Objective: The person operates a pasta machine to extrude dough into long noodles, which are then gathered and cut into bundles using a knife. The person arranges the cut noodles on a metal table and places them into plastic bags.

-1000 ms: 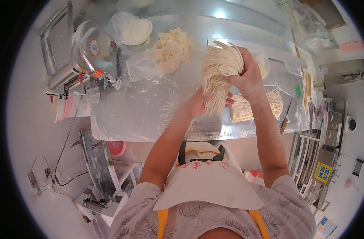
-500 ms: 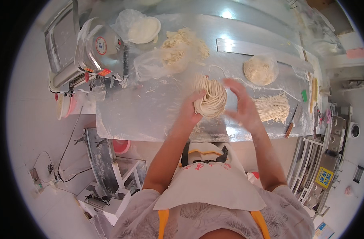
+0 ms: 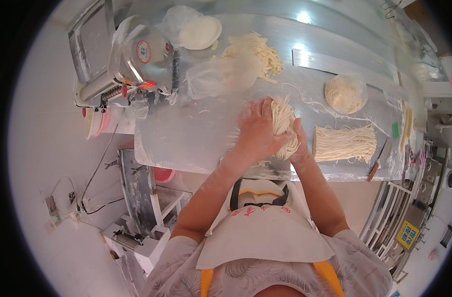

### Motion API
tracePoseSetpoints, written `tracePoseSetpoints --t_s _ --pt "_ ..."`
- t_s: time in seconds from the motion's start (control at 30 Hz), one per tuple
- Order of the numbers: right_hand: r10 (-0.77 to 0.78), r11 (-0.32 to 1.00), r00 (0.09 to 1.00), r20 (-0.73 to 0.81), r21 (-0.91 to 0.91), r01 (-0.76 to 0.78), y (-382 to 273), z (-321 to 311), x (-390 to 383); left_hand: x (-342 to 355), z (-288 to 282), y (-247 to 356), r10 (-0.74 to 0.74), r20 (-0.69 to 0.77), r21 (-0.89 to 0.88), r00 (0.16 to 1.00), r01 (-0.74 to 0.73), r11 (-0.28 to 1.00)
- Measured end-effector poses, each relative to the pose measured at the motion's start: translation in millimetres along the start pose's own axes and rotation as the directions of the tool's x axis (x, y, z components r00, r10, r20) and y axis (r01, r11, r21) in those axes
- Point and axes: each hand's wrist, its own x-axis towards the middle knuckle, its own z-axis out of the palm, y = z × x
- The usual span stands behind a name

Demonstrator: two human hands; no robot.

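Between my two hands is a bundle of pale fresh noodles (image 3: 284,115), held above the front part of the floured metal table (image 3: 181,133). My left hand (image 3: 258,129) presses on the bundle's left side, fingers pointing away from me and thumb across its near part. Against the right side rests my right hand (image 3: 300,142), its palm partly hidden by the noodles. Just right of it lies a flat, neat bundle of thin noodles (image 3: 345,143). Farther back sits a clear bag of coiled noodles (image 3: 346,94).
A metal noodle machine (image 3: 137,54) stands at the left. Toward the back are a white round stack (image 3: 201,33), loose wide noodles (image 3: 260,55), a clear plastic bag (image 3: 213,76) and a long metal strip (image 3: 330,65). A knife (image 3: 379,161) lies near the right edge.
My right hand, apart from the noodles before, has come in against them. My left hand has shifted over the bundle's left side. The whole view has moved slightly.
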Motion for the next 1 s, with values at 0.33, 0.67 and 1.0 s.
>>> tracePoseSetpoints --t_s 0.33,0.67,1.0 --pt "0.127 0.992 0.961 0.245 -0.048 -0.119 -22 110 96 83 -57 -246 -0.304 -0.699 -0.105 0.647 0.328 0.939" --pt "0.286 0.957 0.932 0.222 -0.023 -0.288 27 38 181 119 -21 -229 -0.110 -0.557 -0.268 0.823 -0.053 0.962" --pt "-0.391 0.723 0.906 -0.163 -0.663 0.193 78 -22 212 40 -5 -198 -0.026 -0.629 -0.130 0.777 -0.072 0.989"
